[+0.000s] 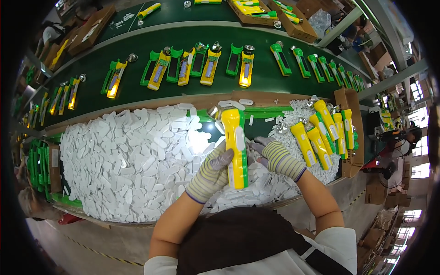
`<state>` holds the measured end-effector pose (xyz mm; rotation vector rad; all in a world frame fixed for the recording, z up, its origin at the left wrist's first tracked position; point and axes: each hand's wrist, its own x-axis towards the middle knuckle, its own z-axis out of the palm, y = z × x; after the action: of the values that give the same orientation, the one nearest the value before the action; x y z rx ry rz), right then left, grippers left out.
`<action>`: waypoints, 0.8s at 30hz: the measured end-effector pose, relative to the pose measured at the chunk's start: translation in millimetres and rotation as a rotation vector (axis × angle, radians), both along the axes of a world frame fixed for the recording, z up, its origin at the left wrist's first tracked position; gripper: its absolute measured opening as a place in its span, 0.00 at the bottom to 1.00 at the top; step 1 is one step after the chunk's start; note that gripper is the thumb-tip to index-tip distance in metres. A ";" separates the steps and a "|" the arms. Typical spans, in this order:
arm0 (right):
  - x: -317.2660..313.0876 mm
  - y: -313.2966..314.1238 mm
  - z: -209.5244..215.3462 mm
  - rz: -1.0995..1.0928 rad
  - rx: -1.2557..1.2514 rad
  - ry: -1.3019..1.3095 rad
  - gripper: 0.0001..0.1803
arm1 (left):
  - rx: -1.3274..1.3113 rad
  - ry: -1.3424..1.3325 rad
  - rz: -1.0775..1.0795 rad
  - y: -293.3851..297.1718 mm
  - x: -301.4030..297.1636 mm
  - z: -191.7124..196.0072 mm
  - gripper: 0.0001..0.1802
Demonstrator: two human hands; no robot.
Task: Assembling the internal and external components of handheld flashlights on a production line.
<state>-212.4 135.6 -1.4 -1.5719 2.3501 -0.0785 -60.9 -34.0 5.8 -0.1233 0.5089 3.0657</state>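
My left hand (212, 172), in a striped grey-and-yellow glove, is wrapped round a yellow-and-green flashlight (235, 142). The flashlight stands nearly upright in the view, its wide head away from me, with a white switch plate on its side. Beside its head is a silver reflector (214, 111), and a bright patch of light falls on the parts below. To the right of the flashlight is my right hand (280, 158), gloved alike, fingers and thumb apart over small white pieces. I see nothing held in it.
White oval plastic plates (123, 160) fill the tray before me. Several assembled flashlights (321, 133) lie at the right by a cardboard wall (350, 151). Beyond, a green conveyor belt (123, 50) carries opened flashlights (160, 68), some lit, and green casings (280, 59). Green parts (39, 165) are stacked at left.
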 end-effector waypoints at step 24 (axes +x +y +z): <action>21.5 25.5 4.9 -0.448 -0.731 -0.381 0.07 | -0.466 -0.250 0.230 29.9 -15.3 19.8 0.24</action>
<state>-190.9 161.2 3.5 -1.0779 2.4147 -1.3321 -76.2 -4.2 25.5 -0.6033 1.2530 3.0069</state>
